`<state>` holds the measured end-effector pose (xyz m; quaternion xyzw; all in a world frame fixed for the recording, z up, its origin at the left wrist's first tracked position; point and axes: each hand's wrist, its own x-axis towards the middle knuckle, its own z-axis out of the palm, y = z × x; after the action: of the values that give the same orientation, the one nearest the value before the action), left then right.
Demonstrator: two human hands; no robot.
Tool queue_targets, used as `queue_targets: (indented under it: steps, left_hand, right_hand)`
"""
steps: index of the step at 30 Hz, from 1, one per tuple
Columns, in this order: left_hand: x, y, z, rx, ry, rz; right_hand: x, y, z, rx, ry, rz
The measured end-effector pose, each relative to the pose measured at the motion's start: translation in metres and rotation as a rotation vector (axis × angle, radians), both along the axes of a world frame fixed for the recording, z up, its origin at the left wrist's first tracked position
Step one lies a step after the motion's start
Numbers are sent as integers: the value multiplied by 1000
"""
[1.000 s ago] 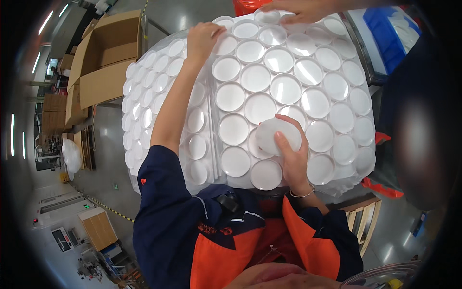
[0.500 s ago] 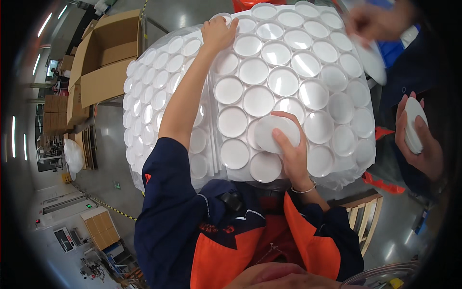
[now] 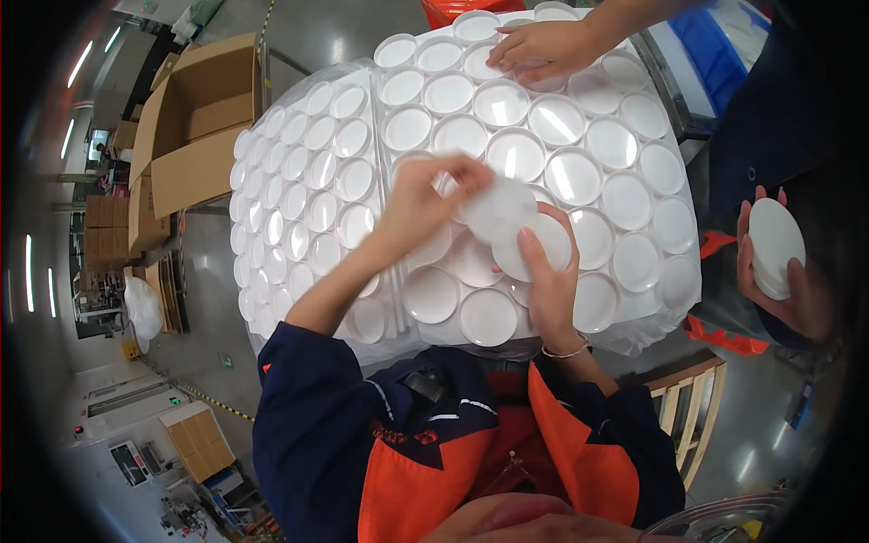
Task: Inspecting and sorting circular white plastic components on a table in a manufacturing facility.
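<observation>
Discs [image 3: 511, 255], thin, white and round, gathered in the right hand [image 3: 552, 294] above the near half of the dish array [image 3: 629, 201]; grip closed, thumb pressed on the upper face, fingers wrapped round the rim and underneath. Exact count hard to tell. Left hand [image 3: 424, 204] also above the dish array, nearer its left edge, fingers bent toward one further disc [image 3: 501, 208], blurred and overlapping the others; whether pinching it or merely touching: cannot tell for the blur.

Shallow round white dishes throughout the array, in close-set rows, with clear film [image 3: 647, 339] crumpled along the near edge. Just left of the array, a second block of similar dishes [image 3: 294, 163]; farther left, an open cardboard box [image 3: 195, 172]. Over the array's far part, a co-worker's hand [image 3: 552, 47], palm down, fingers at the dishes. Right of the array, the co-worker's other hand [image 3: 801, 303], closed round more white discs [image 3: 777, 237]. Past the far right corner, a blue bin [image 3: 708, 65]; beyond the near right corner, pale wooden slats [image 3: 710, 421].
</observation>
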<state>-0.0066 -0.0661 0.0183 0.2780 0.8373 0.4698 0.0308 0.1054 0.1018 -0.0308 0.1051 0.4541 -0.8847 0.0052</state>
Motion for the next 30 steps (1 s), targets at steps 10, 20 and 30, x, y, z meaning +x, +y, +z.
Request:
queue_targets:
  steps: [10,20,30]
  left_hand:
    - [-179,-30,-61,-453,821,210]
    - [-184,-5,-77,-791,488,264]
    - [-230,-61,-93,-439,438,436]
  right_hand:
    - [4,3,8,-11,-3,77]
    - [2,7,4,-183,11,124]
    - [36,125,47,1077,468,-317]
